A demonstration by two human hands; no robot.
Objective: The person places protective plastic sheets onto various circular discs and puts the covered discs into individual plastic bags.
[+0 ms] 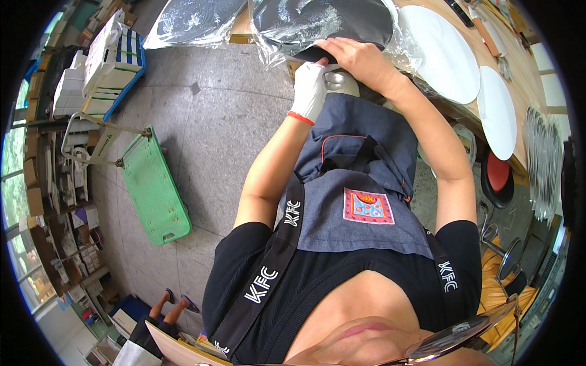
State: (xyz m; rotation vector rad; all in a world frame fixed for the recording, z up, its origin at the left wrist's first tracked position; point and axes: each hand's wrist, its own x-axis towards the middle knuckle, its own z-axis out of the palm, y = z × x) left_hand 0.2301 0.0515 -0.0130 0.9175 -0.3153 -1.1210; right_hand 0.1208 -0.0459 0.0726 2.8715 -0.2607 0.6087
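A black oval panel (339, 23) wrapped in crinkled clear plastic film (268, 46) lies at the near edge of the table. My left hand (309, 91), in a white glove with a red cuff, is closed at the panel's near edge, its bare thumb tip showing on the black. My right hand (360, 64) is bare. Its fingers are pressed together and bent over the same edge, pointing left, close to the left thumb. The right thumb and the underside of both grips are hidden.
White oval panels (439, 53) lie right on the wooden table (519, 79); another film-covered panel (195, 21) lies left. A stack of thin grey sheets (543, 165) stands far right. On the floor, left, are a green platform trolley (155, 189) and stacked white goods (116, 61). Another person's legs (168, 308) show lower left.
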